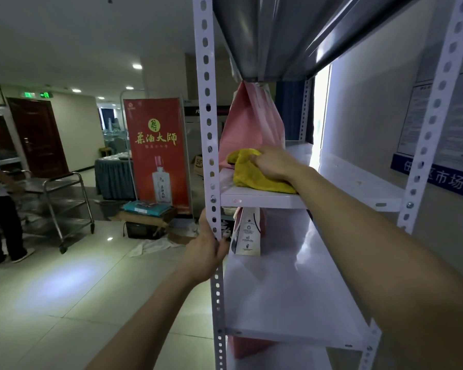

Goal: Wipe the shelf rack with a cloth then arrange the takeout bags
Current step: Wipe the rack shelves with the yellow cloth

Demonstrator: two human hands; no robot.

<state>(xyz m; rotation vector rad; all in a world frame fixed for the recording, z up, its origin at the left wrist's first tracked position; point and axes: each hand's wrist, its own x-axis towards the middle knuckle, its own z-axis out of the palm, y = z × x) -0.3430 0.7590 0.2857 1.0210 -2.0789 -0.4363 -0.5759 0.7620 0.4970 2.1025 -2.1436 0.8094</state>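
A white metal shelf rack [358, 182] fills the right half of the view. My right hand [274, 162] presses a yellow cloth [254, 177] onto the front left of the upper white shelf. Just behind the cloth stands a tall pink takeout bag [251, 121], reaching the shelf above. My left hand [206, 249] grips the rack's front left perforated post [207, 116] below that shelf. A white printed takeout bag [247, 233] stands at the left end of the shelf beneath, with a red bag partly hidden behind it. Another pink bag [247, 345] shows under the lowest visible shelf.
A red banner stand [157, 153] and boxes [145, 209] sit on the tiled floor left of the rack. A steel trolley [62, 204] and a standing person [0, 209] are at far left. A wall with blue signs [439, 177] lies behind the rack.
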